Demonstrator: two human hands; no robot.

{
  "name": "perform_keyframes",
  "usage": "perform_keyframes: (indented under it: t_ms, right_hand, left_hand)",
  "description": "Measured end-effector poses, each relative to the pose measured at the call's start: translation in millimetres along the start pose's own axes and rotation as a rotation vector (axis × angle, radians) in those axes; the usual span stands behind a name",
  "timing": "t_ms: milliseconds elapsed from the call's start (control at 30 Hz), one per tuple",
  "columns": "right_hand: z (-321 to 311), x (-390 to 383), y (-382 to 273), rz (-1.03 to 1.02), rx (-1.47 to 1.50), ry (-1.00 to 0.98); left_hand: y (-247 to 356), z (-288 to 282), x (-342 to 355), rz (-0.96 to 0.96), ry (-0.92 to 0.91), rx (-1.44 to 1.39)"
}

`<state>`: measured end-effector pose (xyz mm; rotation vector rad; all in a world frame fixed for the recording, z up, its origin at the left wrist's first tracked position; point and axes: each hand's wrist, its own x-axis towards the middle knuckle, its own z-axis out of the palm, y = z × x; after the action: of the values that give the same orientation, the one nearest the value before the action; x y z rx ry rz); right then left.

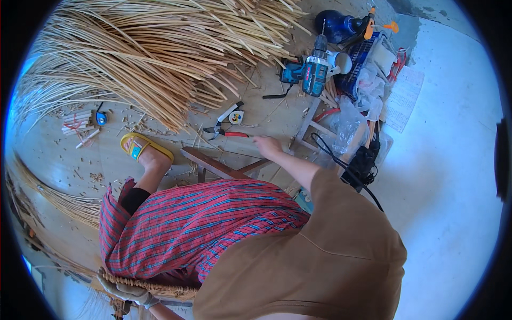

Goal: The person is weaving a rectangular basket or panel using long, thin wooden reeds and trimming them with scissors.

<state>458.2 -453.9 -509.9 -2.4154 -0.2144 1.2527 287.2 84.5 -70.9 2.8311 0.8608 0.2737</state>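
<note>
Gloved in pale fabric, my left hand (pixel 128 290) is closed on the woven rattan rim (pixel 176 289) beside my lap, at the lower left. My bare right hand (pixel 268 146) stretches forward with fingers extended at the end of the red handle of pruning shears (pixel 234 134) on the floor; whether it touches them I cannot tell. A white round tape measure (pixel 236 117) lies just beyond the shears. A wooden stool frame (pixel 213 165) stands below that hand. Red plaid cloth (pixel 186 218) covers my lap.
Long rattan canes (pixel 160 64) fill the upper left, with more (pixel 53 192) at left. A blue tape measure (pixel 101 114) lies near my sandalled foot (pixel 146 150). A cordless drill (pixel 314 74), blue bottle (pixel 333 26), cluttered crate (pixel 317 125) and black cable (pixel 341 162) are at right.
</note>
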Motion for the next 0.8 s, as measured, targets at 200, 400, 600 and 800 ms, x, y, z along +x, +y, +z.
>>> perform_keyframes:
  t_ms: [200,400,600,800]
  right_hand:
    - [31,-72,93,0.524,-0.051,-0.346]
    - [54,-70,23,0.47,-0.02,-0.446]
    - [54,-51,34,0.512,-0.241,-0.587]
    - [-13,5,-43,0.32,-0.225,-0.506]
  left_hand:
    - [32,-7,5,0.007,-0.038,-0.079]
    - [20,0,17,0.035,-0.032,-0.082]
    - [34,-13,16,-0.004,-0.034,-0.105]
    - [38,-12,13,0.045,0.019,-0.046]
